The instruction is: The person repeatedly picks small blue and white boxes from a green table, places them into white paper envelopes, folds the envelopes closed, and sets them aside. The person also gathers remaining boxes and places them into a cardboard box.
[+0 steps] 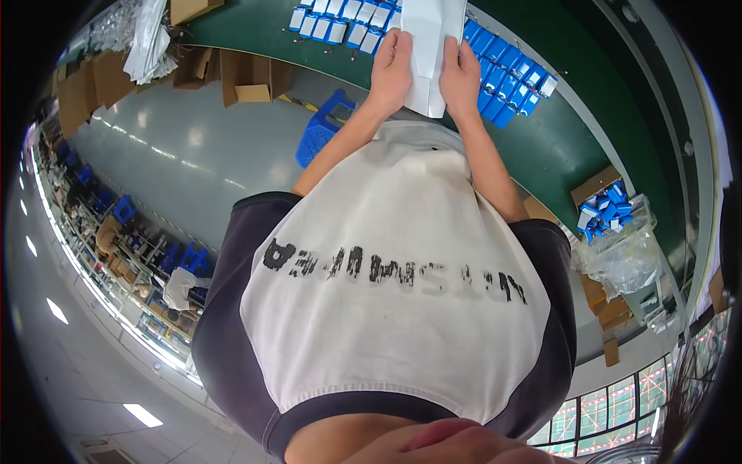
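Note:
A long white piece that looks like folded paper or thin card (pixel 425 58) is held upright between my two hands over the green table (pixel 348 60). My left hand (pixel 392 73) grips its left edge, with the thumb on the near face. On the opposite edge, my right hand (pixel 461 81) pinches it the same way. Beyond my left hand lie rows of blue battery packs with white labels (pixel 338 31) and short wires. Plainer blue packs (pixel 501 68) stand in rows beside my right hand. The white piece hides part of the rows.
A small carton (pixel 595 185) of jumbled blue packs stands at the right, beside a clear plastic bag (pixel 622 263). A blue stool (pixel 323 131) is on the floor to the left. Open cardboard boxes (pixel 251 77) and white bags (pixel 151 42) sit at the table's left end.

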The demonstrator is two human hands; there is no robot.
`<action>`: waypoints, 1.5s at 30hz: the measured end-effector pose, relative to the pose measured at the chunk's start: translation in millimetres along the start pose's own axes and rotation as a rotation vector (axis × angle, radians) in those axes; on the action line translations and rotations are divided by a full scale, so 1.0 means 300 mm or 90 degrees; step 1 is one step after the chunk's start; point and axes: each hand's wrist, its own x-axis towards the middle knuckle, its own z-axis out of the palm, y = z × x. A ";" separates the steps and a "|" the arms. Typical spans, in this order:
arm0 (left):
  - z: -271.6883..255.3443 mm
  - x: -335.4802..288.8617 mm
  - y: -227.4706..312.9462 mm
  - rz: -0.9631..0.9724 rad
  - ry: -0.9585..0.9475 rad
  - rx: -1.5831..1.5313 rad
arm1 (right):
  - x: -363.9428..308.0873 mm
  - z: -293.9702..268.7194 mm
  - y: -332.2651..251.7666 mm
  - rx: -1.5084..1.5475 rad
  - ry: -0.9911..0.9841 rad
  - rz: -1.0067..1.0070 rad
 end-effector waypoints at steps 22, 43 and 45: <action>0.005 0.002 0.055 -0.156 -0.070 -0.237 | -0.064 -0.006 -0.129 -0.063 -0.023 -0.083; 0.051 -0.023 0.120 -0.218 -0.218 -0.072 | -0.151 -0.139 -0.166 0.258 -0.193 0.061; 0.035 -0.025 0.032 -0.192 -0.194 -0.098 | -0.149 -0.140 -0.139 0.335 -0.223 0.127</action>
